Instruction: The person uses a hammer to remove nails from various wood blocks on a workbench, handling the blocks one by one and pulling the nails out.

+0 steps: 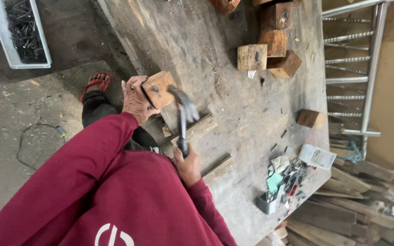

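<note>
Right hand (188,167) grips the claw hammer (183,111), raised; left hand (135,99) clutches the wooden block (158,89); a mis-aimed blow could hit those fingers

The left hand (135,98) is raised at the end of a red-sleeved arm, fingers curled closed in a grip. The right hand (188,165) is clenched shut lower down, its wrist bent upward.
</note>
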